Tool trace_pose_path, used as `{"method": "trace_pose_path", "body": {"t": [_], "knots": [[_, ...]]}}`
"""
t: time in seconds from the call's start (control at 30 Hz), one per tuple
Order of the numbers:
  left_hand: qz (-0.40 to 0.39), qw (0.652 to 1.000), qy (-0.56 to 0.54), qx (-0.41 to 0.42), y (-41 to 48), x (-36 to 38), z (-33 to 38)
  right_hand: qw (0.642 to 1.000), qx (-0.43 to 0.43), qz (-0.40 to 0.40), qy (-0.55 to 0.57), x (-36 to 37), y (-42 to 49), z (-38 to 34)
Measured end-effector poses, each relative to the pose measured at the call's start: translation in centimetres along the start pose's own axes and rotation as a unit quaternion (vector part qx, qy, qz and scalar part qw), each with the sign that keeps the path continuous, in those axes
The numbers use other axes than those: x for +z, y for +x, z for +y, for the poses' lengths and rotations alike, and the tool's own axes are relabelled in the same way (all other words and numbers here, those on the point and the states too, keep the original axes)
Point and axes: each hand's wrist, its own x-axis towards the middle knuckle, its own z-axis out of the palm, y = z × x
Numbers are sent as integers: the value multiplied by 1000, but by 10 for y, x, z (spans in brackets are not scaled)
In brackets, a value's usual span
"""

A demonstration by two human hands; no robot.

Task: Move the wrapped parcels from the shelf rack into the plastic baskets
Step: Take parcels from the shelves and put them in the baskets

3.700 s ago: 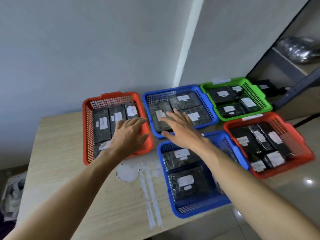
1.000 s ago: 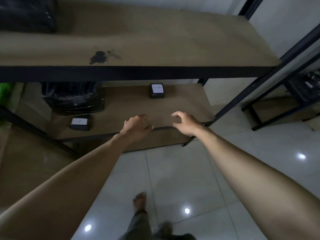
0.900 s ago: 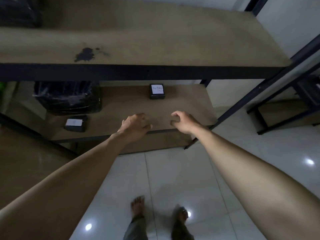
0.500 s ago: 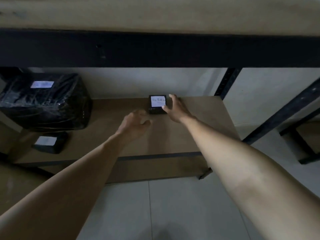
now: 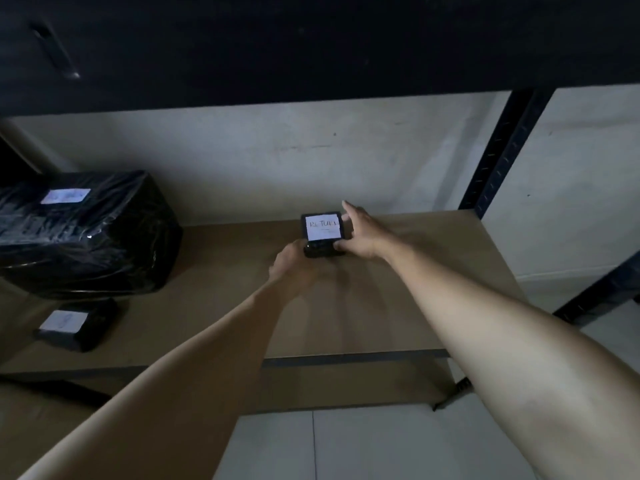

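A small black-wrapped parcel (image 5: 321, 230) with a white handwritten label sits near the back of the lower wooden shelf (image 5: 398, 299). My right hand (image 5: 360, 233) holds its right side, thumb at the front edge and index finger stretched past the back corner. My left hand (image 5: 294, 263) touches the parcel's front left corner with curled fingers; how firmly it holds is hidden. A second small labelled parcel (image 5: 74, 323) lies near the shelf's front left. The baskets are out of view.
A large black-wrapped box (image 5: 86, 233) with a label stands at the left of the shelf. The dark upper shelf beam (image 5: 311, 46) hangs low overhead. A black rack upright (image 5: 498, 150) rises at the back right. Pale tiled floor (image 5: 381, 445) lies below.
I have turned from the baskets to the rack and crouched under the upper shelf. Both hands have reached in to the small parcel; the left has closed up to its front corner.
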Motion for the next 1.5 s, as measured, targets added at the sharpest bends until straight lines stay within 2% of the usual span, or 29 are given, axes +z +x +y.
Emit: {"method": "trace_pose_path", "body": {"t": [0.1, 0.23, 0.33, 0.4, 0.47, 0.6, 0.73, 0.9, 1.17, 1.5], "knots": [[35, 999, 21, 0, -2, 7, -10, 998, -18, -17, -57, 0, 4, -3], [37, 995, 84, 46, 0, 7, -19, 992, -14, -71, -102, -6, 12, -10], [35, 991, 119, 50, 0, 7, -24, 985, -6, -105, -138, -7, 19, -18], [32, 990, 124, 57, -2, 9, -27, 985, -17, -88, -148, -6, 18, -20], [29, 989, 124, 69, -7, 10, -30, 992, -39, -38, -112, -4, 7, -15], [38, 982, 151, 104, -20, 8, -38, 987, -132, 65, -60, 10, -23, 0], [39, 982, 152, 103, -22, 7, -42, 986, -139, 69, -57, 13, -29, -3], [47, 985, 141, 88, -36, 0, -38, 993, -103, 53, -27, 12, -36, -7], [76, 989, 119, 38, -140, -52, -24, 995, -21, -14, 101, 0, -138, -51], [172, 983, 57, -20, -330, -159, -14, 987, -114, -65, 98, -35, -288, -191]]}}
